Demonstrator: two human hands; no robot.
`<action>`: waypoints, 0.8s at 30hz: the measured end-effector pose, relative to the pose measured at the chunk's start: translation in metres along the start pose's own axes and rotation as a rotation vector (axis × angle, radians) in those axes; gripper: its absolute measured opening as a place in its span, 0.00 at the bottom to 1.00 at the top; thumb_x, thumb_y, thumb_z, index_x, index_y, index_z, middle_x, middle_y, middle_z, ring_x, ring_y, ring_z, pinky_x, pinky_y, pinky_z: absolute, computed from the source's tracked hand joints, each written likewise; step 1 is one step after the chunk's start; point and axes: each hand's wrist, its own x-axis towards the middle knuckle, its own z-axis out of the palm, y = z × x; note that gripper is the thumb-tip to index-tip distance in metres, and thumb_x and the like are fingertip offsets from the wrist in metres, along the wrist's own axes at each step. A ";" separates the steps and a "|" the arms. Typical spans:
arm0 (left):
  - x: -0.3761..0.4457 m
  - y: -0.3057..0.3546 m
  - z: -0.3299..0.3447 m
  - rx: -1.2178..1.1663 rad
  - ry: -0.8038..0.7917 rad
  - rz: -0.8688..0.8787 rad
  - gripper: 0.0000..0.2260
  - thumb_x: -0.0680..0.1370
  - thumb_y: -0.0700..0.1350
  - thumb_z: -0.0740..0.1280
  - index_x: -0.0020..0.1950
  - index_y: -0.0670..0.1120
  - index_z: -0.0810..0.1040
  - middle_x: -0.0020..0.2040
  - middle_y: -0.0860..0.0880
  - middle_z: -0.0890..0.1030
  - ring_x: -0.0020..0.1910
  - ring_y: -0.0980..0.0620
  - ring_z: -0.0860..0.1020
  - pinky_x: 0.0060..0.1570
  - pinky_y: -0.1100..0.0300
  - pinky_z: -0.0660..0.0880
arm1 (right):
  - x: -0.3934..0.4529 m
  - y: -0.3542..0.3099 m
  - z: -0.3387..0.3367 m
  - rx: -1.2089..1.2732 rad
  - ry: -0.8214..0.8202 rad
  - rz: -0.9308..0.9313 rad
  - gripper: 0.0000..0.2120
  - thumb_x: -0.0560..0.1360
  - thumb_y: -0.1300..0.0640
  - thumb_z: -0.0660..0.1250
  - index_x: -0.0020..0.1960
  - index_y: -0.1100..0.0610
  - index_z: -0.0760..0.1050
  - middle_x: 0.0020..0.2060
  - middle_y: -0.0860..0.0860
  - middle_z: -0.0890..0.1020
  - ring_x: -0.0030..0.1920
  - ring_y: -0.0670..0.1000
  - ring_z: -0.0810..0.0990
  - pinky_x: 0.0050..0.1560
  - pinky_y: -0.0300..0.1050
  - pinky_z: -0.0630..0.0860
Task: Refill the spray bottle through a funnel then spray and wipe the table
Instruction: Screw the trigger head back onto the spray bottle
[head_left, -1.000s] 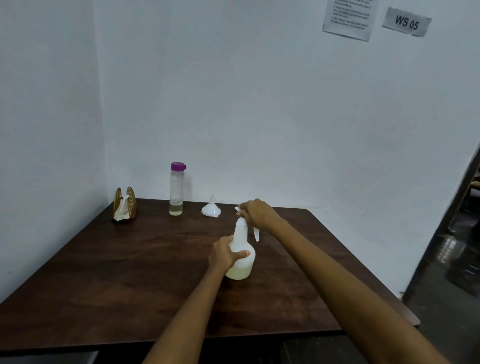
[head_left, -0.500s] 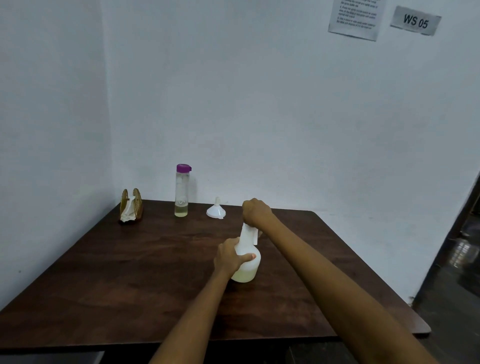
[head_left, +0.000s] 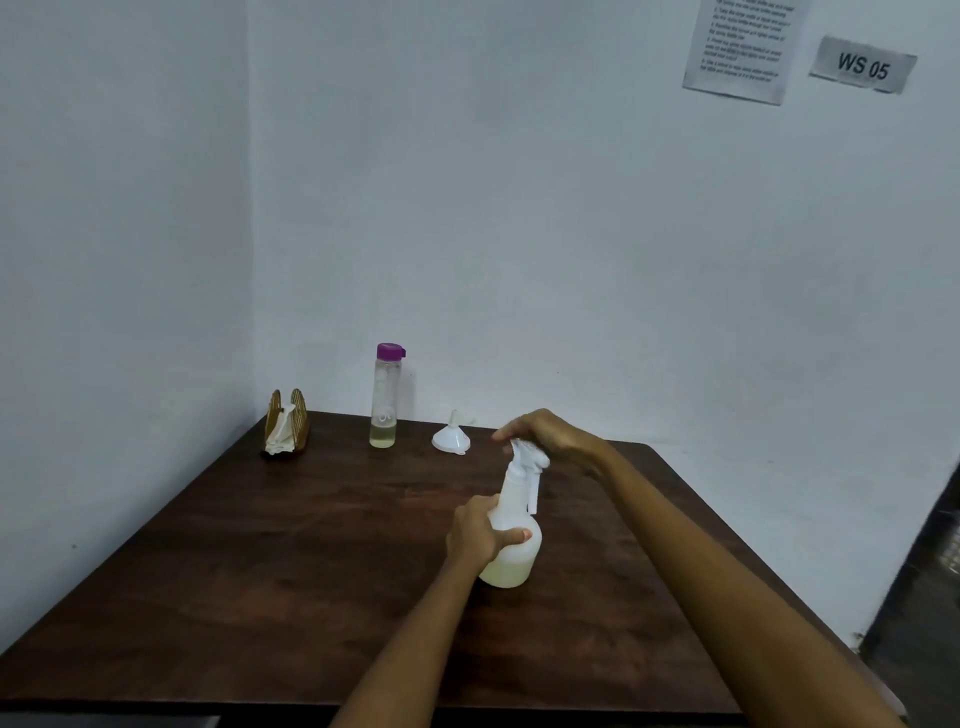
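Your left hand (head_left: 475, 535) grips the spray bottle (head_left: 511, 540): light, smooth plastic, barely filled. Right hand (head_left: 550, 434), fingers loose, tops its spray head (head_left: 530, 458); twist there.

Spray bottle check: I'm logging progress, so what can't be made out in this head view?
- Spray bottle head: motion-blurred, partly under the right hand; whether it is screwed tight or loosened is unclear.
- Right hand's grip: fingers blurred.
- Bottle's far side: covered by the left hand.
- Wall notice: print too small, top cut off.
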 end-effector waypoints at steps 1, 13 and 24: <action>0.000 0.000 0.001 -0.007 -0.002 -0.001 0.34 0.68 0.55 0.75 0.71 0.45 0.69 0.69 0.47 0.73 0.67 0.48 0.71 0.63 0.54 0.70 | -0.003 0.004 -0.005 0.043 -0.024 0.002 0.16 0.75 0.66 0.54 0.53 0.67 0.79 0.56 0.65 0.79 0.53 0.58 0.80 0.51 0.42 0.77; 0.001 -0.001 0.002 -0.030 0.012 -0.023 0.35 0.68 0.55 0.76 0.71 0.44 0.70 0.69 0.47 0.73 0.67 0.47 0.71 0.63 0.52 0.71 | -0.023 0.024 -0.010 -0.574 0.175 -0.206 0.15 0.73 0.50 0.70 0.44 0.62 0.83 0.28 0.51 0.79 0.28 0.44 0.73 0.34 0.38 0.68; 0.002 0.000 0.006 -0.018 0.045 -0.031 0.35 0.68 0.54 0.76 0.70 0.44 0.70 0.69 0.47 0.72 0.68 0.47 0.70 0.62 0.53 0.70 | -0.035 0.040 0.000 -0.476 0.621 -0.343 0.17 0.80 0.50 0.56 0.49 0.59 0.78 0.37 0.55 0.84 0.38 0.54 0.81 0.41 0.45 0.74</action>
